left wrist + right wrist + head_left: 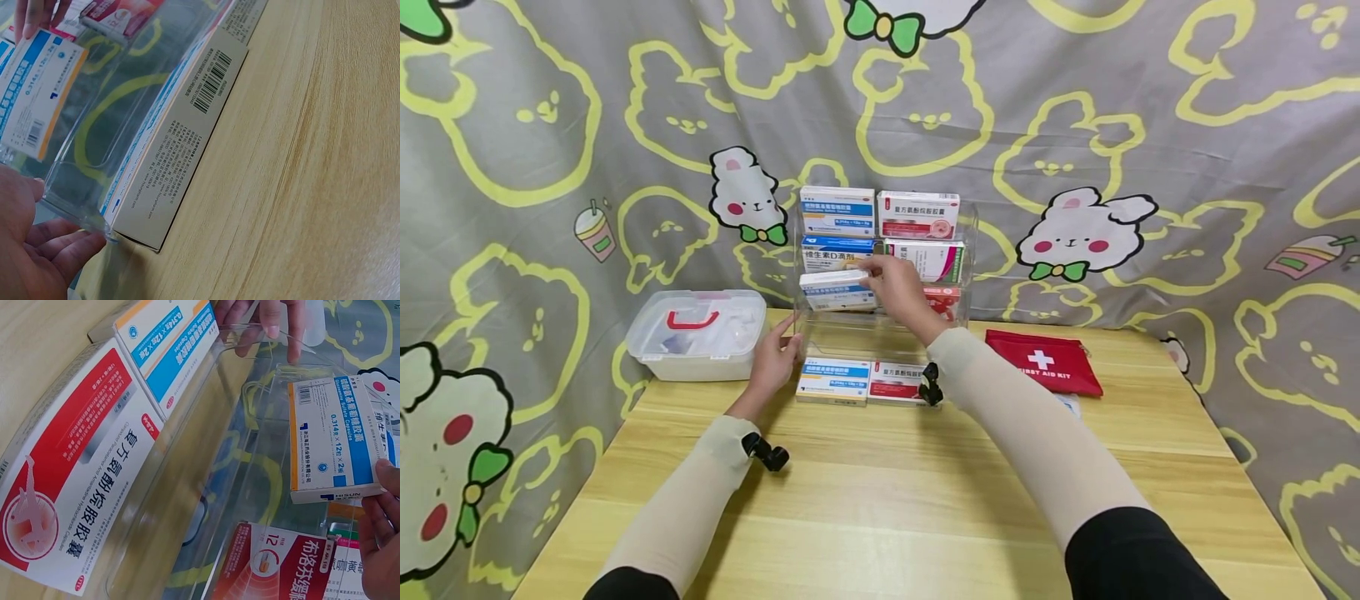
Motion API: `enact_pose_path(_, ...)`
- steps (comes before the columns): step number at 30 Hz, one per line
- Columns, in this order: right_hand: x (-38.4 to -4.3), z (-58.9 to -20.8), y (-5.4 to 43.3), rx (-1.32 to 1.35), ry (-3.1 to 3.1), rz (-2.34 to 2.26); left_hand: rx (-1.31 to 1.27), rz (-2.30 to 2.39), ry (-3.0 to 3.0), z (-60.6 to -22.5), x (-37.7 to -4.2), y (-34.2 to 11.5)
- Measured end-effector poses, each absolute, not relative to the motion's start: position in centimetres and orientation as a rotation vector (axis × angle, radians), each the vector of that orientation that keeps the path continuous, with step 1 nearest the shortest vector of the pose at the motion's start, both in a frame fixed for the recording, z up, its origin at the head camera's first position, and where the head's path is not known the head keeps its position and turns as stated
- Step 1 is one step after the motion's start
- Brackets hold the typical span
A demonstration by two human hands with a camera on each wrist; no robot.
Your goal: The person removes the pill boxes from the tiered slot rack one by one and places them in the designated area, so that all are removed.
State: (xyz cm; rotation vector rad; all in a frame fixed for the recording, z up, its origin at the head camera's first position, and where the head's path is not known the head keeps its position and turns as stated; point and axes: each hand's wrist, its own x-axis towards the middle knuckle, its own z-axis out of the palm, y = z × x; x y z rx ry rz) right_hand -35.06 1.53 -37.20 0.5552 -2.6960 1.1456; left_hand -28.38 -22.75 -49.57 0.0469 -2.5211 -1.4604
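My right hand (pixel 895 287) pinches a blue-and-white medicine box (pixel 835 291) by its right end, at the third tier of a clear display rack (pixel 850 337). The right wrist view shows thumb and fingers on the end of this box (pixel 331 437), slightly tilted. Down at the rack's lower left corner, my left hand (pixel 775 357) grips the clear edge; its thumb and fingers (pixel 69 247) show in the left wrist view. Above the held box stands a vitamin D box (pixel 827 252). To its right, a red box (pixel 943 302) is partly hidden behind my right hand.
The top tier carries a blue-and-white box (pixel 837 212) and a red-and-white box (pixel 917 216); a pink-and-green box (pixel 943 260) sits below. Before the rack lie another blue box (pixel 832 379) and red box (pixel 895 383). A lidded bin (pixel 700 354) stands left, a red first aid pouch (pixel 1060 362) right.
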Motion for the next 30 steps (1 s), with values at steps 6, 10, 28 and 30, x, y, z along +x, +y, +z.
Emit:
enact_pose_path(6,-34.8,-36.7,1.9,0.550,-2.684,1.151,0.043,-1.465,-2.516,-49.5,-28.4,-22.8)
enact_pose_path(10,-34.6,-36.3,2.1,0.562,-2.680,1.124,0.056,-1.458,-2.524,-49.5,-28.3,-22.7)
enact_pose_path(28,-33.5,-35.0,3.8,0.611,-2.583,1.175,0.039,-1.432,-2.543,-49.5,-28.3,-22.7)
enact_pose_path(30,-33.3,-35.0,4.0,0.612,-2.580,1.170,0.039,-1.437,-2.540,-49.5,-28.3,-22.7)
